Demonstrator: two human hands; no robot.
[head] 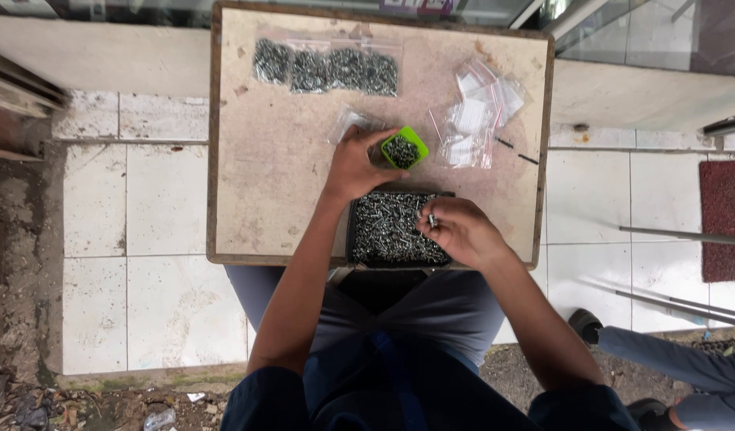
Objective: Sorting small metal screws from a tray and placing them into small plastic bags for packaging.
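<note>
Left hand [353, 169] round screw-filled green cup [404, 149]; right hand [461, 231] pinching screws [433, 220] (over full black tray [357, 231]).

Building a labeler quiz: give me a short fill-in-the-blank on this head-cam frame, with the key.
1. The left hand holds a small cup whose colour is ____.
2. The right hand pinches a screw above a ____ tray full of screws.
3. Filled bags of screws lie at the table's ____ edge.
4. The empty clear bags lie to the ____ of the cup.

Missing words: green; black; far; right
</note>
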